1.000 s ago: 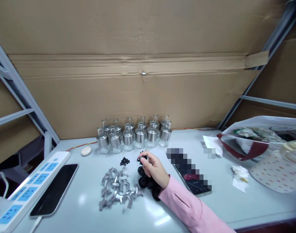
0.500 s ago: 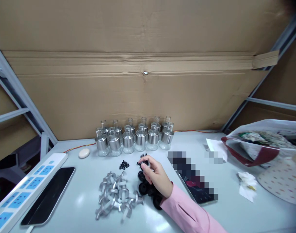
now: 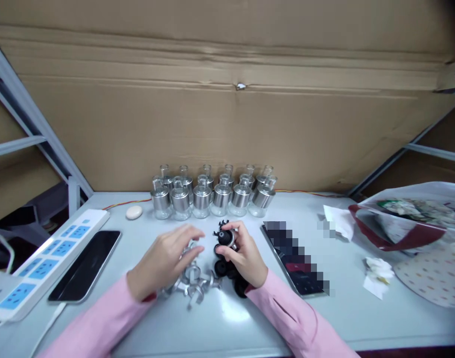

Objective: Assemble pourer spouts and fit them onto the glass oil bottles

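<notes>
Between the thumb and fingers of my right hand (image 3: pixel 244 253) is a round black cap with a silver ring (image 3: pixel 226 238). My left hand (image 3: pixel 171 258) hovers over the pile of silver metal parts (image 3: pixel 195 286), its fingers apart and nothing seen between them; it covers much of that pile. Black round caps (image 3: pixel 220 268) lie partly under my right hand. Small black pronged pieces (image 3: pixel 223 223) sit just beyond the held cap. Glass bottles with metal bands (image 3: pixel 222 196) stand upright in two rows behind both hands.
On the left lie a power strip (image 3: pixel 44 266), a phone (image 3: pixel 88 266) and a white oval object (image 3: pixel 134 212). A partly pixelated dark device (image 3: pixel 296 266) lies right of my right hand. Farther right are papers (image 3: pixel 339 222), crumpled tissue (image 3: pixel 378 271) and a bag (image 3: pixel 399 233).
My left hand has entered from the lower left and now covers the small black beads and part of the silver pile. My right hand has turned, showing the held cap more clearly. The view has shifted.
</notes>
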`<state>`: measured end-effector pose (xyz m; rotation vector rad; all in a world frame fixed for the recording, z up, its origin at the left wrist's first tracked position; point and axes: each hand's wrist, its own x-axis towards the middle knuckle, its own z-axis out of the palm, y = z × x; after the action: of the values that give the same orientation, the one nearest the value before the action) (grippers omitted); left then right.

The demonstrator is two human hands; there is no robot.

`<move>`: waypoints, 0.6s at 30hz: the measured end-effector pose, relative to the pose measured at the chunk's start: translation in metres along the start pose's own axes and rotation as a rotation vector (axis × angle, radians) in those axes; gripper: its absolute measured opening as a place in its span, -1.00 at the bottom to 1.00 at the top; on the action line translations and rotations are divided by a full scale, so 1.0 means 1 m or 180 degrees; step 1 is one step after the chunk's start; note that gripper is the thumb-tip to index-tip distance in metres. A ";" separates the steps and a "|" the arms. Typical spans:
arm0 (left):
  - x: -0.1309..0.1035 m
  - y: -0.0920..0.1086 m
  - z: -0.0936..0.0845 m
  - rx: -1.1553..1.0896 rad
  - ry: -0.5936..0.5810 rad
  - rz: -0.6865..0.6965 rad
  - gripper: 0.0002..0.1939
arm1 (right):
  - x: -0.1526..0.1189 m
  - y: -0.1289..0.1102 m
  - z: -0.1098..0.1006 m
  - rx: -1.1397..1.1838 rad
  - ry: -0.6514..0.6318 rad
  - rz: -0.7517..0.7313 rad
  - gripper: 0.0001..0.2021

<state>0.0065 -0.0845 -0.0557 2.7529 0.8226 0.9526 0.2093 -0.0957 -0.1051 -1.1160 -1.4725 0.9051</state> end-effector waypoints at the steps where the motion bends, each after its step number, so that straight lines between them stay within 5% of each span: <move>1: 0.004 -0.009 0.007 0.0036 0.0057 -0.0022 -0.82 | 0.000 -0.001 0.000 -0.0144 0.0002 -0.0145 -0.56; 9: -0.012 -0.021 0.037 0.0206 0.0709 0.0169 -0.80 | 0.016 -0.008 0.002 -0.1432 -0.0171 -0.1912 -0.58; 18: -0.011 -0.016 0.042 0.0367 0.0580 0.0487 -0.86 | 0.002 -0.002 0.006 -0.1728 -0.0182 -0.2116 -0.62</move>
<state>0.0173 -0.0739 -0.0998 2.8949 0.7207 1.2373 0.2026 -0.0945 -0.1035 -0.8654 -2.0277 0.0688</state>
